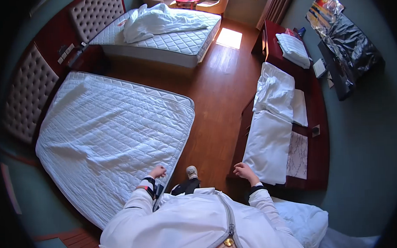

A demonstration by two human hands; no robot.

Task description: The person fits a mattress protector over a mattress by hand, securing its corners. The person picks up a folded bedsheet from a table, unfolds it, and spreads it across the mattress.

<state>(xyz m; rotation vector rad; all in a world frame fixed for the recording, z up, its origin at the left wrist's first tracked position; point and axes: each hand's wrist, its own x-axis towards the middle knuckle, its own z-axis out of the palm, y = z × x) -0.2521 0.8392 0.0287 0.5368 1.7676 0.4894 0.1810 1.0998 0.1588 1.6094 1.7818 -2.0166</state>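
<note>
My left hand (158, 172) hangs over the near edge of a mattress, its fingers curled and nothing visible in them. A white quilted mattress pad (119, 132) covers that mattress, wrinkled toward the headboard side. My right hand (246, 172) is beside the near corner of a dark red desk, fingers loosely curled, with no object showing in it. Close to it, folded white linen (270, 141) lies along the desk. A crumpled white sheet (274, 85) and a white pillow-like piece (299, 108) are farther along.
A second bed (190, 40) with a bunched white duvet (158, 21) stands beyond the gap. Wooden floor (214, 119) runs between bed and desk (315, 154). A folded quilted pad (292, 49) lies on the desk's far end. White bedding (302, 219) sits at my right.
</note>
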